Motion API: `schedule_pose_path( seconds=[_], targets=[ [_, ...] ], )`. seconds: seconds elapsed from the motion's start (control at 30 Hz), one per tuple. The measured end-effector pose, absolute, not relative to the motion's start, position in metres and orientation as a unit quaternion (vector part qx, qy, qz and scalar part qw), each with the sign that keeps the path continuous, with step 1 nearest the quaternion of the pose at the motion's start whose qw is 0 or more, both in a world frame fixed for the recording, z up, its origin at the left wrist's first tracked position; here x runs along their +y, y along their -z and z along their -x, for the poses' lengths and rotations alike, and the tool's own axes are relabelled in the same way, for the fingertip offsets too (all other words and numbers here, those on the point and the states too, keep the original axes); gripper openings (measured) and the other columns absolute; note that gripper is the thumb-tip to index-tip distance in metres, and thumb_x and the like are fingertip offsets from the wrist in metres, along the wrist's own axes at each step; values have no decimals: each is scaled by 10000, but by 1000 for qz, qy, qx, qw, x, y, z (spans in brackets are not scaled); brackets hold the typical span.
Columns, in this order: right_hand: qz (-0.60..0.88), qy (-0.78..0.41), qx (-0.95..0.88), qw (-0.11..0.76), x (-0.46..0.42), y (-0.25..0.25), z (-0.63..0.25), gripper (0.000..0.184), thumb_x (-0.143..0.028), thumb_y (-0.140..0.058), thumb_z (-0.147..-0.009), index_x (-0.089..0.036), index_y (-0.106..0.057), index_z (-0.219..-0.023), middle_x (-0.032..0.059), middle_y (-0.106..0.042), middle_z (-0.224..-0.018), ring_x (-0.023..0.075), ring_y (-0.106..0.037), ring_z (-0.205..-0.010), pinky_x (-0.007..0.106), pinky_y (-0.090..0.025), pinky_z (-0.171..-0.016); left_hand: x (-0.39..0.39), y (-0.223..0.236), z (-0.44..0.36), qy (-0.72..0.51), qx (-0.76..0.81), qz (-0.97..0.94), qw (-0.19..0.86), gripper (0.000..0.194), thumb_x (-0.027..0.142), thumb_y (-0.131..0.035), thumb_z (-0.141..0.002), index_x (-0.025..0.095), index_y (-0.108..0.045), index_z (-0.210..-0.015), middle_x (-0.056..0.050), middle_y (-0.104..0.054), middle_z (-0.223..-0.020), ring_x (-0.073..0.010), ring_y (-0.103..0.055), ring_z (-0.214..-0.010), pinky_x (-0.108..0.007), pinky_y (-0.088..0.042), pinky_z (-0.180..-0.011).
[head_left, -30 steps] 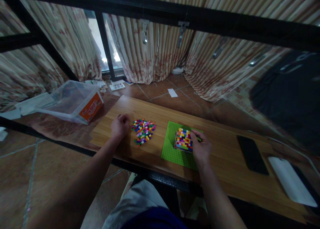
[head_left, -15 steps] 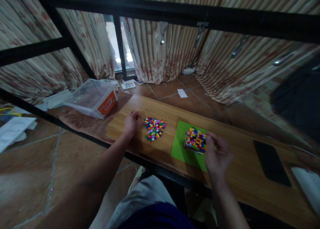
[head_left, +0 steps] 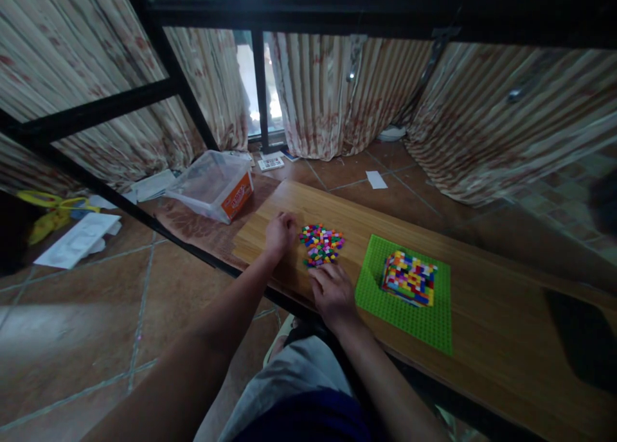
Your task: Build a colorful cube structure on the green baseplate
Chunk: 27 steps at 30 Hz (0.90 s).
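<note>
A small heap of multicoloured toy bricks (head_left: 324,239) lies loose on the wooden bench. My left hand (head_left: 281,233) rests just left of the heap with its fingers curled closed; whatever they may hold is hidden. At the heap's near edge is my right hand (head_left: 332,291), palm down, fingers reaching forward and slightly apart, the tips at the nearest bricks. No brick shows in it. To the right, a green baseplate (head_left: 438,333) carries a blocky structure of many-coloured bricks (head_left: 409,276), with neither hand on it.
The wooden bench (head_left: 299,201) runs from left to lower right, with a dark flat object (head_left: 578,333) at its right. Beyond its left end stands a clear plastic bin (head_left: 202,182) with an orange label. A black metal frame (head_left: 337,18) crosses before the curtains.
My right hand has left the brick structure and moved left to the near edge of the loose heap. My left hand stays beside the heap. The camera view has turned somewhat left.
</note>
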State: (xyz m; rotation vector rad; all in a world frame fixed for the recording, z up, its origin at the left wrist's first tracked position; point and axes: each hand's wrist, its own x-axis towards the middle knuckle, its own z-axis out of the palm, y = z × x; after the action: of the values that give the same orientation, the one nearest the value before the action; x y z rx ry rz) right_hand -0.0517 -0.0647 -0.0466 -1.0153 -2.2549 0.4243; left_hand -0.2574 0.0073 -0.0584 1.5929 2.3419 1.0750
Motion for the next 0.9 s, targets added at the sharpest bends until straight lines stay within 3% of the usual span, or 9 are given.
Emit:
schedule_pose_path(
  seconds=[0.33,0.73,0.9],
  targets=[
    [381,-122,-868,295,-54,54,46,232,-226,-495,-939,-247,-720,-888,55,-641,-893,215,-516,-875,349,-408,-804,8,57,258,-347,767,-537,55,214,124,-493,-839,186,-697,-825,-79,-682,-928,-190,-628,-878,-282,-467,-790],
    [441,-109,-850,267,-51,49,19,201,-225,-528,-933,-230,-723,-981,55,-662,-950,205,-532,-908,339,-402,-834,8,60,258,-348,776,-524,48,194,129,-520,-829,190,-700,-869,-66,-695,-948,-171,-640,-874,-258,-472,-790],
    [434,-105,-862,239,-49,50,24,206,-206,-520,-932,-217,-715,-864,62,-660,-889,220,-538,-882,353,-412,-819,7,58,260,-345,771,-534,44,206,123,-524,-813,193,-710,-866,-71,-703,-947,-178,-646,-859,-260,-471,-771]
  ],
)
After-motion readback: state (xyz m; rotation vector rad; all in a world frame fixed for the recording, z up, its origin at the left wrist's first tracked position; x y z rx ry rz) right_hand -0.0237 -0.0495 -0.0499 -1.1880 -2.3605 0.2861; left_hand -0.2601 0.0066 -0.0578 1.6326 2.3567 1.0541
